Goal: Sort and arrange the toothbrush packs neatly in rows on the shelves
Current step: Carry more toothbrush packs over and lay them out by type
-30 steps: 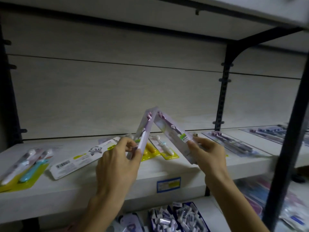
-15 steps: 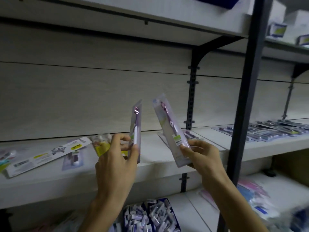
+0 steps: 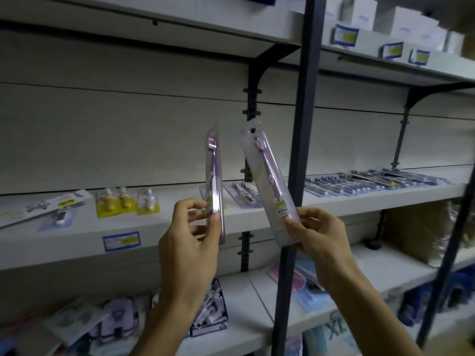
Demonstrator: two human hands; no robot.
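The left hand [image 3: 190, 242] holds a purple toothbrush pack [image 3: 215, 186] up in the air. Its grip is narrow: the thumb [image 3: 214, 222] and fingers pinch the low end of the pack. The pack stands almost straight up above the grip, and we see it nearly from its thin edge. The brush head is at the top.

The right hand [image 3: 317, 233] holds a second toothbrush pack [image 3: 270, 186]. Its grip is narrow too, with the thumb on the front near a small green label and the fingers curled behind. This pack leans, so its top tips over toward the left hand's pack. The two packs are near each other but do not touch.

Behind both grips runs the middle shelf [image 3: 167, 227]. To the left of the left grip, yellow-backed packs [image 3: 115, 202] lie flat on it, and further left lies a long white pack [image 3: 43, 205]. Just behind the two held packs, another flat pack [image 3: 243, 194] lies on the shelf. Far to the right of the right grip, past a dark post [image 3: 299, 150], a row of dark toothbrush packs [image 3: 372, 182] lies flat side by side.

Below the grips, a blue box of small tubes [image 3: 213, 312] sits on the lower shelf. High above, white boxes [image 3: 401, 21] stand on the top shelf.
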